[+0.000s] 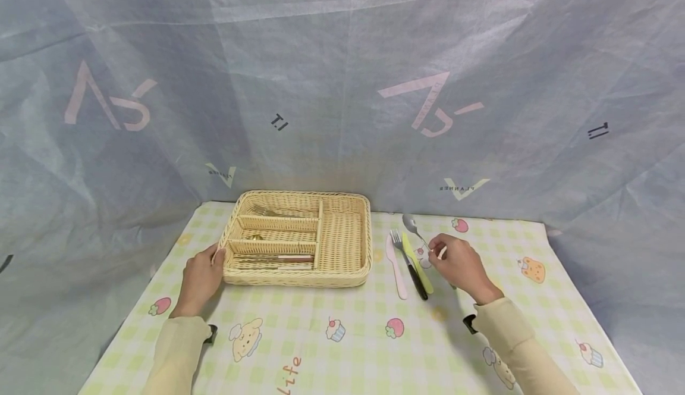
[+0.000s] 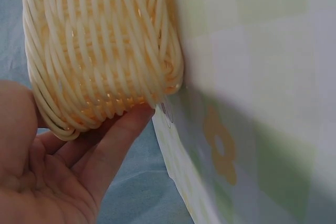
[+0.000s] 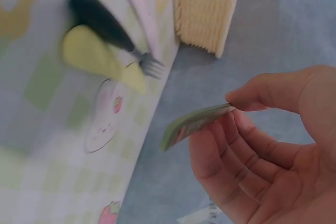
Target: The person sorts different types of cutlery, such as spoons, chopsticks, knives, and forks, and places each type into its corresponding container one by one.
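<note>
A cream woven cutlery basket [image 1: 345, 277] with several compartments stands at the back of the table. At its left end my left hand [image 1: 202, 276] grips the wall, thumb at the rim and fingers against the outside, as the left wrist view shows. My right hand [image 1: 461, 266] pinches a metal spoon [image 1: 410, 223] by its handle, between thumb and fingers. The spoon's green handle end [image 3: 189, 125] shows in the right wrist view. Left of that hand lie a pink knife [image 1: 396, 267], a black-handled fork [image 1: 412, 267] and a yellow-green knife [image 1: 420, 264], side by side.
Forks [image 1: 270, 212] lie in the basket's back-left compartment, with a gold-coloured piece [image 1: 257, 237] in the middle one. The front-left compartment holds knives [image 1: 294, 259]. A checked tablecloth [image 1: 364, 353] covers the table; a grey-blue curtain [image 1: 321, 85] hangs close behind.
</note>
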A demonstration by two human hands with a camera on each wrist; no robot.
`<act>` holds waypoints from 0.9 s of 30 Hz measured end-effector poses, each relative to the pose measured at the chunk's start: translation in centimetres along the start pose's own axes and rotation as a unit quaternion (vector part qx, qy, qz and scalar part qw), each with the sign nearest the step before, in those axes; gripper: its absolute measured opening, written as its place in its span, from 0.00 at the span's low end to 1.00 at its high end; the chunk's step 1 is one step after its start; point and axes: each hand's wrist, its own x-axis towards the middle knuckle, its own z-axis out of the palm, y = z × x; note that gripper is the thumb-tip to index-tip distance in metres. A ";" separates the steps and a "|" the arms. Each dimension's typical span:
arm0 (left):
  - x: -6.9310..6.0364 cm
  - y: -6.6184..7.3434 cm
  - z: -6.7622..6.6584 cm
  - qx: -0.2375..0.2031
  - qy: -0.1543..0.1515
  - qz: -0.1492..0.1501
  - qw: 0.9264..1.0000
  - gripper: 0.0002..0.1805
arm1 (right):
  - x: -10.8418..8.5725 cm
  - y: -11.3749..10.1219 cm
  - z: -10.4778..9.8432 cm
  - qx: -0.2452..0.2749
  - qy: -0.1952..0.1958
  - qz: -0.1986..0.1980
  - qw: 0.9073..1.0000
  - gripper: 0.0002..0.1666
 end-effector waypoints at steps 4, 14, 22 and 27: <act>0.0 0.0 0.0 -0.001 -0.001 -0.003 1.000 0.29 | 0.8 -1.0 0.2 0.013 -0.006 -0.007 1.000 0.06; -0.1 0.1 -0.1 -0.001 0.005 0.004 1.000 0.27 | 3.1 -4.2 1.4 0.021 -0.003 -0.050 0.999 0.06; -0.2 0.2 -0.1 -0.001 0.007 0.004 1.000 0.27 | 5.5 -7.6 2.5 0.027 -0.025 -0.105 0.994 0.07; -0.1 0.1 -0.2 0.000 -0.002 0.002 1.000 0.29 | 7.1 -9.9 3.4 0.032 -0.053 -0.139 0.988 0.07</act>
